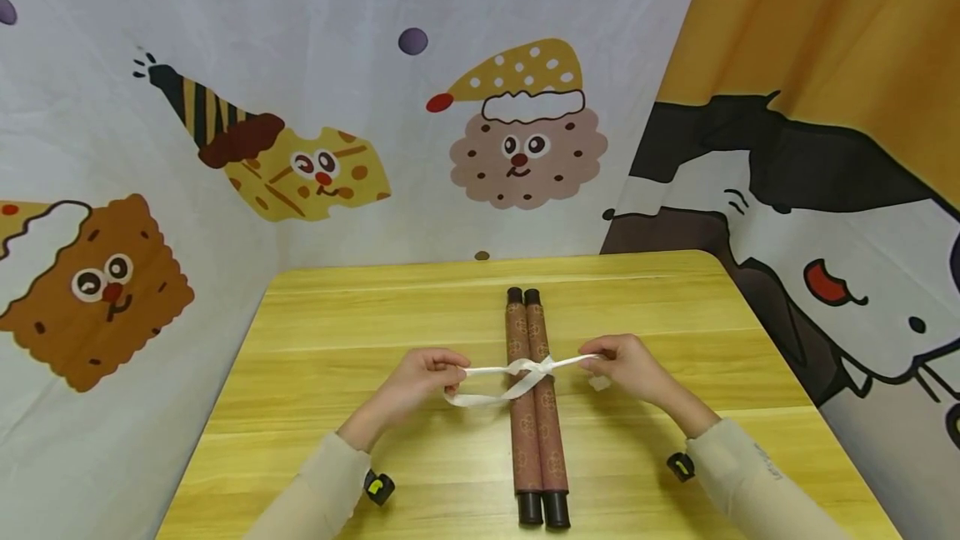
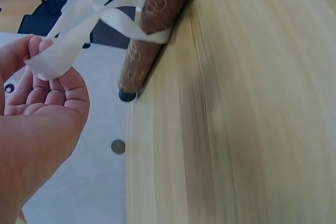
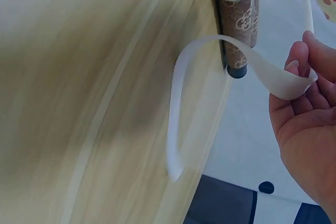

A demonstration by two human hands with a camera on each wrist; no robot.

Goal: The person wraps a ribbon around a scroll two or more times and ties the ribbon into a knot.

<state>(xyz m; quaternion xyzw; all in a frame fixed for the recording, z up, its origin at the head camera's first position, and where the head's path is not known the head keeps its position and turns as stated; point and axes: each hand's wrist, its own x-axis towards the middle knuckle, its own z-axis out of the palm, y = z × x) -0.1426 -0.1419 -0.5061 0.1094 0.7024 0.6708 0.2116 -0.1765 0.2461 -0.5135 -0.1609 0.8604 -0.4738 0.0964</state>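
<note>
Head: hands (image 1: 424, 380) apart (pinching ribbon (image 1: 536, 370)).

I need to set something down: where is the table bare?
Bare table: far left, between left edge, left hand and brown rods; far right, between rods, right hand and right edge. Crowded: the middle, where both hands hold the white ribbon around the rods.

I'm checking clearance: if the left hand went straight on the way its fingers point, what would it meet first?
Beyond the white ribbon it pinches, the left hand would probably meet the nearer brown roll first, though it might pass above; its height is unclear.
</note>
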